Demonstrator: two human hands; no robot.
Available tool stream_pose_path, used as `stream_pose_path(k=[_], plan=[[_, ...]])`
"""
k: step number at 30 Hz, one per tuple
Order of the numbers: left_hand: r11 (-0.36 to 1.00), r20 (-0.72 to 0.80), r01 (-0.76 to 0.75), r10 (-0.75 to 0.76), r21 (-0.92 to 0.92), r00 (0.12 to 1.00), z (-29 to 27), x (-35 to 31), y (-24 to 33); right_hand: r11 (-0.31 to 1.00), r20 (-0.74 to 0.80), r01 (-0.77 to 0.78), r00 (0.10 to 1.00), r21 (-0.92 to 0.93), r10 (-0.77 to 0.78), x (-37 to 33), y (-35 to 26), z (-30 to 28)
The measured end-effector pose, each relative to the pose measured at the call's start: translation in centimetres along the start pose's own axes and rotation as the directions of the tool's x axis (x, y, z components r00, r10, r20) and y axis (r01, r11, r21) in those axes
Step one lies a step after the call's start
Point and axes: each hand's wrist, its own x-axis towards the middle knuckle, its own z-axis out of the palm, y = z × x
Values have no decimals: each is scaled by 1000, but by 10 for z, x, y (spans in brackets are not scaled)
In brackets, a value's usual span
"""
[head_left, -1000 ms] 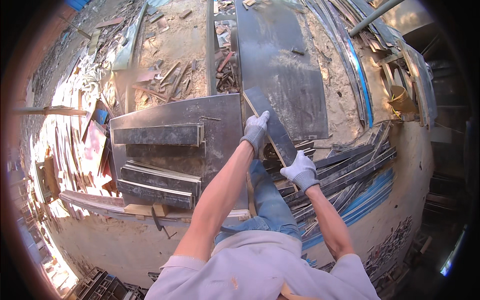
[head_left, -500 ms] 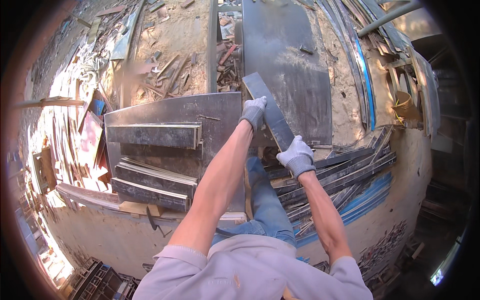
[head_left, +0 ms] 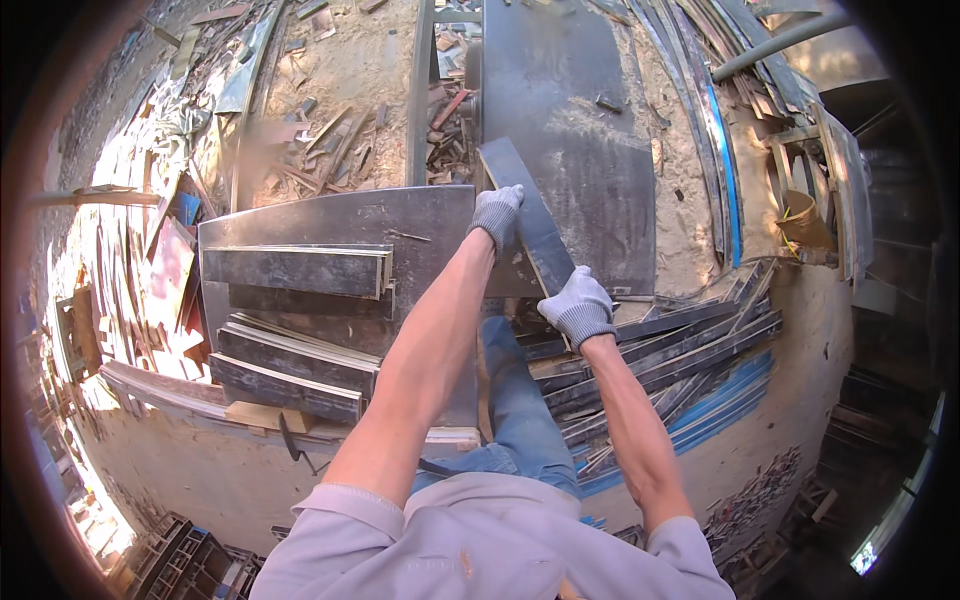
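So here both gloved hands are on one dark narrow board (head_left: 530, 215), which sits in the middle of the scene, angled from far-left down to near-right. The left hand (head_left: 496, 213) has its grip wrapped around the board's left edge near the far end, and the right hand (head_left: 578, 305) is clamped over the near end. Both grips look closed on the board, not just resting on it.

The board lies over the edge of a big dark sheet (head_left: 560, 130) further out, and partly over the grey panel (head_left: 330, 215) to the left. A messy stack of thin strips (head_left: 680, 345) fans out to the right, just beside the right hand, and a few thicker planks (head_left: 295, 270) sit on the left.

If I were doing this, I'd keep the hands spread like that, one at each end, so the board doesn't twist. I'd lift the near end clear of the strips first so it doesn't snag, and watch the edges since offcuts like these can be splintery. The sawdust floor (head_left: 350, 70) is littered with scraps, so footing matters too.
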Motion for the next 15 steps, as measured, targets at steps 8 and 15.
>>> stream_pose_path(k=[8, 15], plan=[[-381, 491, 393, -205, -837, 847, -36, -47, 36, 648, 226, 48, 916, 760, -333, -6, 66, 30], [-774, 535, 291, -72, -562, 842, -40, -95, 72, -92, 406, -764, 436, 638, -803, -70, 89, 26]])
